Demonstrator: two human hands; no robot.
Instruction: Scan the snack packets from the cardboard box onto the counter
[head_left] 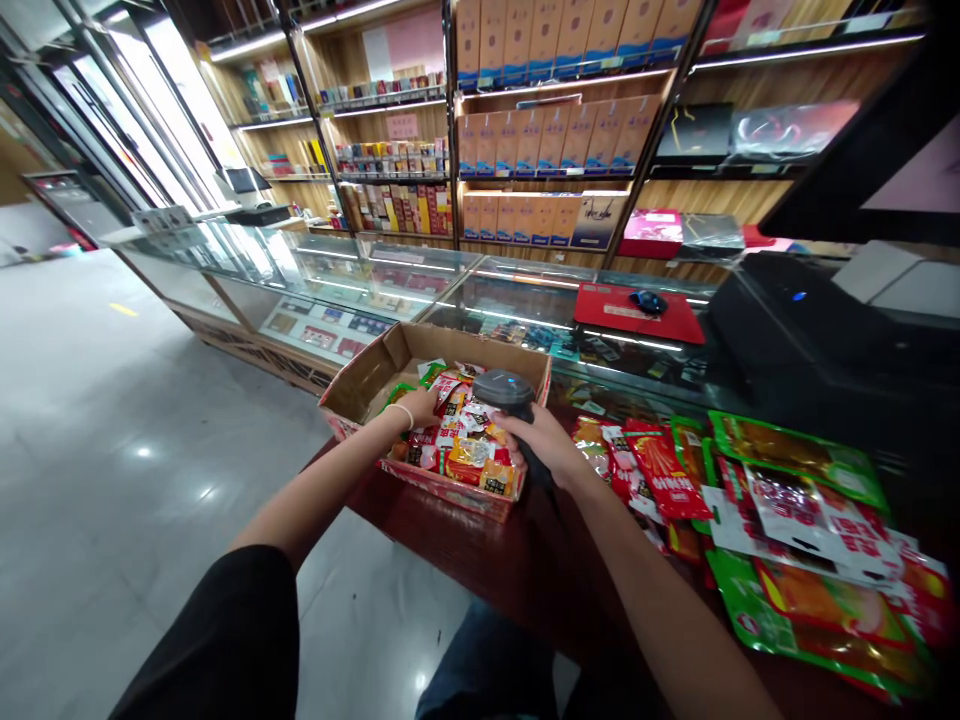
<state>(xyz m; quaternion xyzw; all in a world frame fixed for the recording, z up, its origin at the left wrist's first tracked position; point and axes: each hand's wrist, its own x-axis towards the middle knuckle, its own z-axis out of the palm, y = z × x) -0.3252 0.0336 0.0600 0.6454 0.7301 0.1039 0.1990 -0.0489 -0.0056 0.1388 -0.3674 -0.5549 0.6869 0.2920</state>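
Observation:
My right hand is wrapped round the grip of a dark barcode scanner, its head tilted over the right part of an open cardboard box. Inside the box lie many small snack packets in red, white, yellow and green. My left hand, with a pale band at the wrist, reaches in over the left side. Its fingers appear closed on a red-and-white snack packet, though the fingertips are partly hidden among the packets.
To the right, more snack packets and larger green-edged bags lie piled on the dark red counter. Behind stand a glass display case, a red mat with a mouse, and a black monitor.

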